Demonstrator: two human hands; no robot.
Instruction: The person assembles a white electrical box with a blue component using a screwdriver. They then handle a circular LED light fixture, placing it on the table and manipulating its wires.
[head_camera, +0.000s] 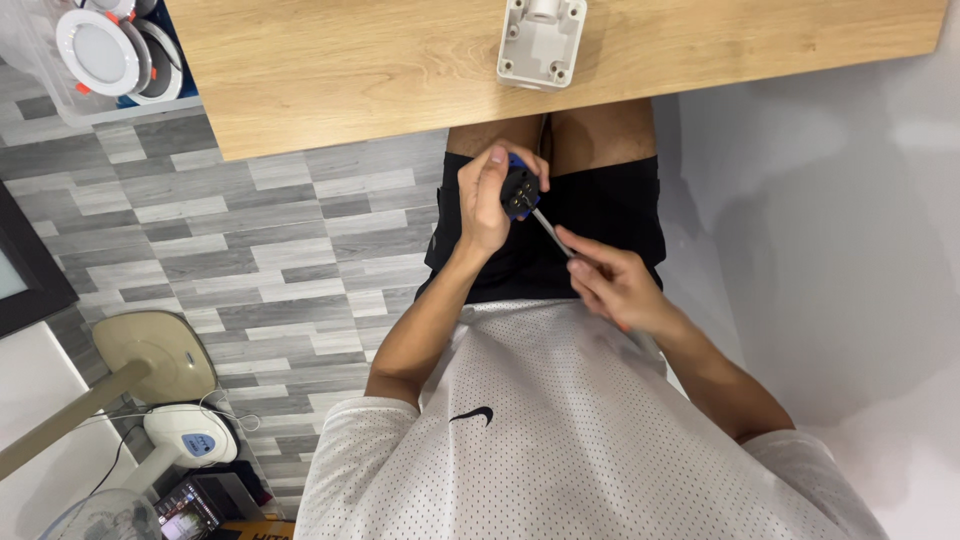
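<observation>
My left hand (487, 195) grips a small black and blue block-shaped part (519, 190) over my lap, just below the table's edge. My right hand (612, 283) holds a screwdriver (551, 232) by its handle, which is hidden in the fist. The thin metal shaft runs up and left, and its tip meets the face of the small part. Both hands sit close together above my black shorts.
A white plastic housing (541, 40) lies on the wooden table (350, 70) near its edge. A clear box with round white lamps (95, 50) stands at the upper left. A fan base (160, 355) and a white device (190, 437) stand on the grey floor at left. A white wall is at right.
</observation>
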